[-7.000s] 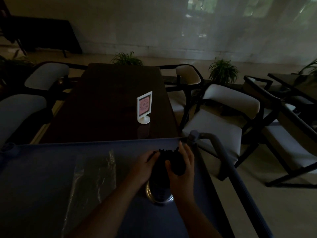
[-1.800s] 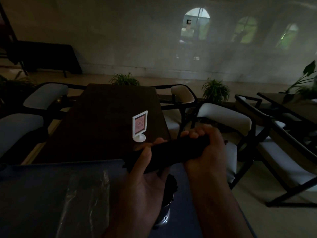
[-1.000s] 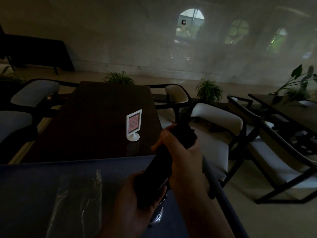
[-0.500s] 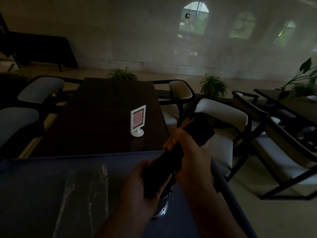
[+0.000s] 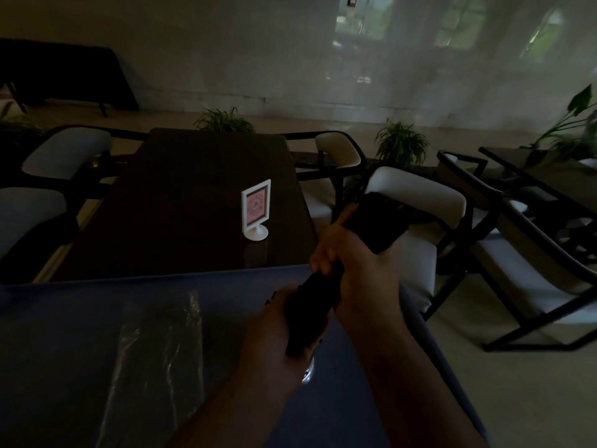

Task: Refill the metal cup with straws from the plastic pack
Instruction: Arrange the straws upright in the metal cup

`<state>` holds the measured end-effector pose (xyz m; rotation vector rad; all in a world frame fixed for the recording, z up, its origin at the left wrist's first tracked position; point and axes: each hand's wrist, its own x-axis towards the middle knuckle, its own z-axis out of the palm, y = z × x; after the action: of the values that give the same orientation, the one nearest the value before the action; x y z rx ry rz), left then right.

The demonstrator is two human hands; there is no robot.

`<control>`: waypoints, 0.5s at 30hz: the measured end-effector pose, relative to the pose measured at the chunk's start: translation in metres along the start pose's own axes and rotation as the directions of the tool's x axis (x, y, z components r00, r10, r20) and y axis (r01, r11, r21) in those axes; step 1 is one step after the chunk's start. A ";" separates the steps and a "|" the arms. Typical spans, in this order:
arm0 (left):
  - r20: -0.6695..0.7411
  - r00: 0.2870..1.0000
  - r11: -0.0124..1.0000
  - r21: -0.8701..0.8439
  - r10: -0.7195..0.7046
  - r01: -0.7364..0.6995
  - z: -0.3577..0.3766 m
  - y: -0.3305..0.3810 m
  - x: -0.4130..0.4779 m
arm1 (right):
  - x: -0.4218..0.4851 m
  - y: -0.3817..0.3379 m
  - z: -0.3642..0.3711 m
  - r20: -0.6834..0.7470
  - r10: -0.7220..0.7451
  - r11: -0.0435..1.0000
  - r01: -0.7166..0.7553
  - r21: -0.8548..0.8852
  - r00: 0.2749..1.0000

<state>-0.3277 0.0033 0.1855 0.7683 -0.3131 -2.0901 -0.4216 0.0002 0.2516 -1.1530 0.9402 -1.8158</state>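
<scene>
A thick bundle of black straws (image 5: pixel 371 227) slants up to the right above the cart. My right hand (image 5: pixel 358 266) is wrapped around its middle. My left hand (image 5: pixel 274 331) cups its lower end from below. Just a bright sliver of the metal cup (image 5: pixel 307 373) shows under my left hand; the rest is hidden. The clear plastic pack (image 5: pixel 161 360) lies flat and crumpled on the blue cart top (image 5: pixel 64 334) to the left of my hands.
Beyond the cart is a dark wooden table (image 5: pixel 193 202) with a small white sign stand (image 5: pixel 256 210). White-cushioned chairs (image 5: pixel 416 202) stand to the right and left. Potted plants (image 5: pixel 400 142) line the far wall.
The straw bundle went from level to steeply slanted. In the last half second the view dipped slightly; both hands keep their hold on the bundle over the cup.
</scene>
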 end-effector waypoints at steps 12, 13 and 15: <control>0.011 0.918 0.583 0.769 0.397 -0.261 -0.046 0.054 0.038 | -0.013 0.044 -0.107 -0.140 0.624 0.653 -0.415 0.633 0.769; 0.018 0.916 0.549 0.796 0.402 -0.257 -0.051 0.053 0.047 | -0.019 0.056 -0.110 -0.156 0.680 0.633 -0.467 0.617 0.716; 0.019 0.918 0.508 0.828 0.396 -0.237 -0.061 0.047 0.061 | -0.031 0.079 -0.113 -0.171 0.747 0.593 -0.528 0.608 0.642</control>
<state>-0.2866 -0.0703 0.1355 1.3048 -1.3031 -1.4225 -0.5009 0.0137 0.1352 -0.0151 0.8700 -1.5247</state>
